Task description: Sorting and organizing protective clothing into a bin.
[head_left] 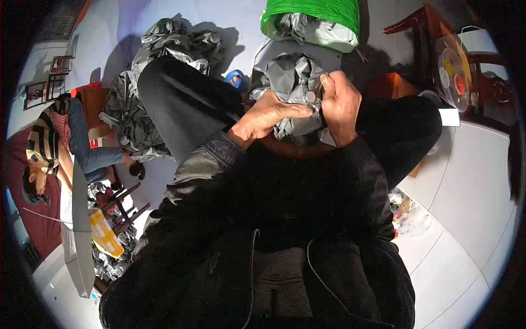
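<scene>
A crumpled piece of dark grey, slightly shiny sheet material (290,77), cloth or plastic, is bunched up between my knees. My left hand (263,116) grips it from the left, thumb laid across the front and the other fingers hidden beneath it. On the right, my right hand (342,101) is closed, its thumb and forefinger pinching the material's right edge. Between the two hands shows a small round pale disc (310,96), close to my left thumb's tip; I cannot tell whether it is fixed to the material.
Ahead lies an open green sack (312,22) with grey material inside. Heaped grey material (181,41) lies beyond my left knee, near a blue round object (234,78). At left sits another person (46,140) by a table edge. A fan (453,74) stands right.
</scene>
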Motion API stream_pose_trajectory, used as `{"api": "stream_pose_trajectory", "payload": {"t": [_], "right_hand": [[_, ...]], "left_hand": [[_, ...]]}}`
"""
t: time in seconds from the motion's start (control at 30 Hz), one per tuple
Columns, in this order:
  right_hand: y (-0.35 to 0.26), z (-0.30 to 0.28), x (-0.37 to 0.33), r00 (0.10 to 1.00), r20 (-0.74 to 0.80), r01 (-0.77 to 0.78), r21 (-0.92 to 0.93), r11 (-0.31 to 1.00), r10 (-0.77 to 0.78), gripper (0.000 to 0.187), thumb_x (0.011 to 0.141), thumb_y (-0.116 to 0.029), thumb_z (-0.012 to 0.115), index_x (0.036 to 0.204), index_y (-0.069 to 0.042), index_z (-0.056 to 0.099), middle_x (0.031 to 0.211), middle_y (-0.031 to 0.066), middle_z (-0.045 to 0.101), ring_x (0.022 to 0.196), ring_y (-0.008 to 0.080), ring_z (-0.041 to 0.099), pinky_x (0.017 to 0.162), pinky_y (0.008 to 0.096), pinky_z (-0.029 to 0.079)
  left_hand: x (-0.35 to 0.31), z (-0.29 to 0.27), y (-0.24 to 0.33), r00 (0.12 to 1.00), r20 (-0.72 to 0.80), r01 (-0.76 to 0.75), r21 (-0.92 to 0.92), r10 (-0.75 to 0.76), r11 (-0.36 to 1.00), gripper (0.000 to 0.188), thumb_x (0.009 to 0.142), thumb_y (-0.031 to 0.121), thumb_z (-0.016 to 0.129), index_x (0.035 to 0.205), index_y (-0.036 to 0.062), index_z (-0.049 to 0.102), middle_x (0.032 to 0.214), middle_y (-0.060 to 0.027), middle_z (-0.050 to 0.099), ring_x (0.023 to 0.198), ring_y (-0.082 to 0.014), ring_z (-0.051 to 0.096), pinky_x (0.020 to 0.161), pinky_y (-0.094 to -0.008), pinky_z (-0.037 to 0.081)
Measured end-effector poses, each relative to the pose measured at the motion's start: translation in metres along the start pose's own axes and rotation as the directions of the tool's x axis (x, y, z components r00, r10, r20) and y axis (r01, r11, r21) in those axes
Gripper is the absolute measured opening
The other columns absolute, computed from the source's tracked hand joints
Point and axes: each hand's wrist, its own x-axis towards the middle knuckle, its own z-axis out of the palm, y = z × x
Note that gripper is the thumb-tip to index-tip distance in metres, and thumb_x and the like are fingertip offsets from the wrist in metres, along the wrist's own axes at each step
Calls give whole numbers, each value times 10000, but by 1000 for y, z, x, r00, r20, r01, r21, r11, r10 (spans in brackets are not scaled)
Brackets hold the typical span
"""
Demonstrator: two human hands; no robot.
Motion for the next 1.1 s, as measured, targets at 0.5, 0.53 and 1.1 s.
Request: {"api": "stream_pose_trajectory", "payload": {"t": [0.5, 0.53, 1.1], "right_hand": [[-5, -5, 2, 998, 56, 41, 7, 999, -42, 119, 905, -124, 645, 857, -22, 604, 759, 166, 597, 671, 367, 599, 631, 405, 489], [-9, -8, 2, 997, 59, 43, 8, 999, -43, 119, 905, -124, 645, 857, -22, 604, 759, 166, 597, 671, 367, 599, 631, 405, 489], [-36, -29, -12, 762, 439, 570, -109, 814, -475, 213, 779, -48, 637, 963, -43, 531, 864, 116, 534, 705, 274, 630, 599, 366, 536]], "left_hand": [[3, -4, -6, 999, -37, -41, -40, 39, 998, 391, 736, -36, 771, 1109, 35, 677, 1007, -58, 718, 906, -164, 677, 836, -330, 538], [2, -4, -7, 997, -50, -56, -54, 54, 997, 390, 737, -37, 769, 1109, 37, 677, 1009, -57, 717, 907, -167, 677, 835, -334, 538], [-16, -29, -21, 987, -68, -149, -17, 148, 989, 546, 712, 52, 761, 1236, 64, 608, 992, -55, 684, 839, -164, 626, 712, -337, 527]]}}
